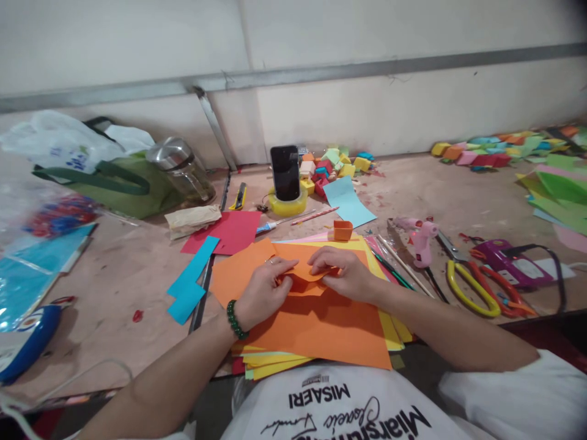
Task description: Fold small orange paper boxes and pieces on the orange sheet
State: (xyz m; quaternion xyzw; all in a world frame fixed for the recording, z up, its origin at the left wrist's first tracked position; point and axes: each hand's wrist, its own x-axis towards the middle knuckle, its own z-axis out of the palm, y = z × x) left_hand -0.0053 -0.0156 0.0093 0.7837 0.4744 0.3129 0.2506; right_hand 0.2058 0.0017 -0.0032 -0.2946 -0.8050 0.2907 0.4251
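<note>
Meanwhile left hand (pixel 270 282) and right hand (pixel 343 275) in pinch-narrow grip on folded orange paper (pixel 308 286); lidded jar (pixel 196 183) beyond, contents unclear.

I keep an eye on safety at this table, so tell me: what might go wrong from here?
Three possible risks. The folded orange paper, held between the left hand and the right hand, could tear or crumple if squeezed too hard. The pink glue gun lies beyond the right forearm; if it is hot, a stray reach could mean a burn. The phone stands upright at a yellow tape roll, so a knock might topple it.
</note>
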